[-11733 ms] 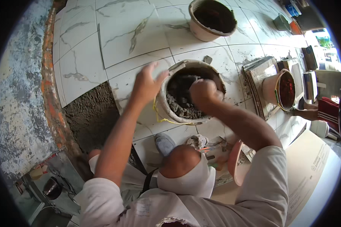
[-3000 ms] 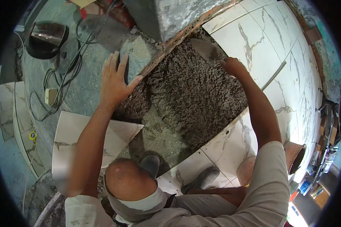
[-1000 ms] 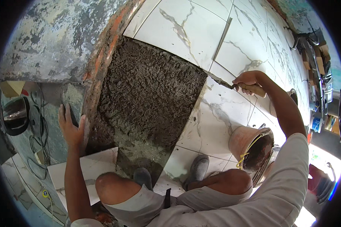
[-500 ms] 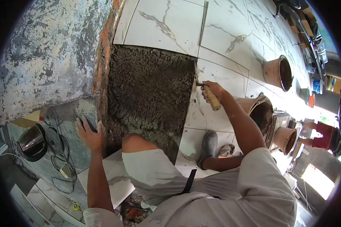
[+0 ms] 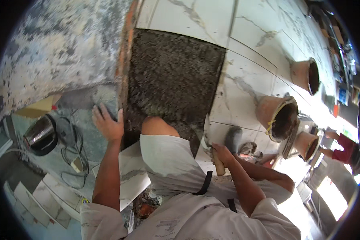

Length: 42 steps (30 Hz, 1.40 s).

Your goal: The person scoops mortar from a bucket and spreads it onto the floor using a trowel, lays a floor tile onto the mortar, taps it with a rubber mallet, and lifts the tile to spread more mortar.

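My right hand (image 5: pixel 223 155) is closed round the wooden handle of a trowel (image 5: pixel 218 165). Its thin metal blade reaches up along the tile edge at the near right corner of a dark, rough mortar bed (image 5: pixel 174 76). White marbled tiles (image 5: pixel 244 90) border the bed at the far and right sides. On the left, my left hand (image 5: pixel 109 123) rests with fingers spread on a grey surface (image 5: pixel 93 98), beside the bed's left edge. It holds nothing. My bent knee (image 5: pixel 158 127) covers part of the near mortar.
Mortar-stained buckets (image 5: pixel 266 110) stand on the tiles at the right. A peeling wall (image 5: pixel 64 44) fills the far left. A shiny kettle (image 5: pixel 42 136) and a cable (image 5: pixel 81 152) lie left of my arm. Another person's red clothing (image 5: pixel 342 149) shows far right.
My right hand has drawn the trowel toward me, from the bed's far right edge to its near right corner. My left hand stays on the grey surface. The whole view has shifted somewhat.
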Each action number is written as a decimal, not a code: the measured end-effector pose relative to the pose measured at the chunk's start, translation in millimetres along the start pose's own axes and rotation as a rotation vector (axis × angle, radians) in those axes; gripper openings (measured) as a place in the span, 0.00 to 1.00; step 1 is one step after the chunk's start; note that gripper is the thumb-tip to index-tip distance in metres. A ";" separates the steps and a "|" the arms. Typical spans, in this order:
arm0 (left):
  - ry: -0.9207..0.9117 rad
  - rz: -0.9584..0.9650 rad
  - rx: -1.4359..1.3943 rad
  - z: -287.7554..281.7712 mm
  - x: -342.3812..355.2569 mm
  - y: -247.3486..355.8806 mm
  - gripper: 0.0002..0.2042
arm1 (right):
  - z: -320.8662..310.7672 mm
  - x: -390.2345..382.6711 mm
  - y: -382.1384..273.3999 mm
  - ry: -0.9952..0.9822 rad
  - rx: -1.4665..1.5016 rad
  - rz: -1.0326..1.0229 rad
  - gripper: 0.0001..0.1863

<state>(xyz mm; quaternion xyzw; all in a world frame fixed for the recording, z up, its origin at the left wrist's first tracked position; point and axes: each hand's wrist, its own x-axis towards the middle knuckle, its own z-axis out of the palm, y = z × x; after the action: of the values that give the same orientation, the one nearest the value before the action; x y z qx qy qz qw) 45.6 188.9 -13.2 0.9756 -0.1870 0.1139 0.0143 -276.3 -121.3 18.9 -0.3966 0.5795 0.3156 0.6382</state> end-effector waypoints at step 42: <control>-0.048 -0.006 -0.035 -1.2 -0.1 1.5 0.36 | 128.9 141.7 -230.8 0.256 0.150 -0.633 0.18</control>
<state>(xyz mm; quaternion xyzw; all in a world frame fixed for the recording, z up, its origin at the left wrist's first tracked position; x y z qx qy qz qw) 44.7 187.6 -12.1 0.9782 -0.1866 0.0873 0.0271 4.1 -129.2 -87.2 -0.5452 0.5246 0.0064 0.6539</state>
